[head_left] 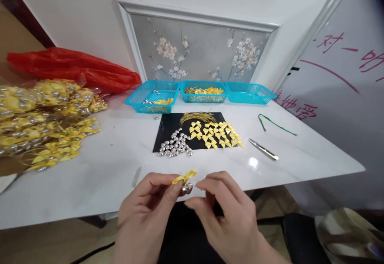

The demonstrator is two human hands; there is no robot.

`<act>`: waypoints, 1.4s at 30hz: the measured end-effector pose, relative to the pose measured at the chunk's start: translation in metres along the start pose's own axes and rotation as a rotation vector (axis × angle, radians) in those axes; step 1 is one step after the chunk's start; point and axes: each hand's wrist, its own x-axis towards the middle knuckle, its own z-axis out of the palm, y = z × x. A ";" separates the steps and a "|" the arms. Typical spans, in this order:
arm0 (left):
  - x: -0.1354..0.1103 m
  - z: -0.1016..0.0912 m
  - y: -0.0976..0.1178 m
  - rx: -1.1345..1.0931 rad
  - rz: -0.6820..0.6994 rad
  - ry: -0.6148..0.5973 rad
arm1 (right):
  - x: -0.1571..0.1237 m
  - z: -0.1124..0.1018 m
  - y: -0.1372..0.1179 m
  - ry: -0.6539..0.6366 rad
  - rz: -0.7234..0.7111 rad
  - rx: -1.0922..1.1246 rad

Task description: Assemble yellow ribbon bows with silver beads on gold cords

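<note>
My left hand (pixel 147 212) pinches a small yellow ribbon bow (pixel 184 176) with a silver bell (pixel 187 188) under it, just over the near table edge. My right hand (pixel 228 212) is beside it, thumb and forefinger pinched close to the bow; what they hold is too thin to make out. Farther back lies a black mat (pixel 168 126) carrying a cluster of silver bells (pixel 176 145), several yellow bows (pixel 216 133) and a bundle of gold threads (pixel 197 116).
Three blue baskets (pixel 250 93) stand at the back. A big pile of finished yellow bows with bells (pixel 42 120) and a red plastic bag (pixel 75 68) fill the left. Scissors (pixel 263 149) and a green ribbon strip (pixel 274 124) lie on the white table (pixel 105 168) at the right.
</note>
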 end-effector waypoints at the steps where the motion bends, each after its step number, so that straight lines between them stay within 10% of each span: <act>1: 0.000 0.000 -0.001 0.026 0.016 0.006 | -0.001 0.001 -0.001 -0.002 -0.047 -0.056; 7: -0.003 -0.001 -0.003 0.084 0.089 -0.009 | -0.001 0.005 -0.002 -0.057 -0.159 -0.167; 15: 0.001 -0.001 -0.003 0.026 0.027 -0.123 | 0.008 -0.010 -0.003 -0.320 0.380 0.330; 22: -0.005 0.004 0.009 0.241 0.167 0.000 | 0.006 -0.006 -0.004 -0.294 0.351 0.269; 42: -0.003 0.002 0.020 -0.176 -0.359 -0.246 | 0.020 -0.032 0.018 -0.487 0.533 0.280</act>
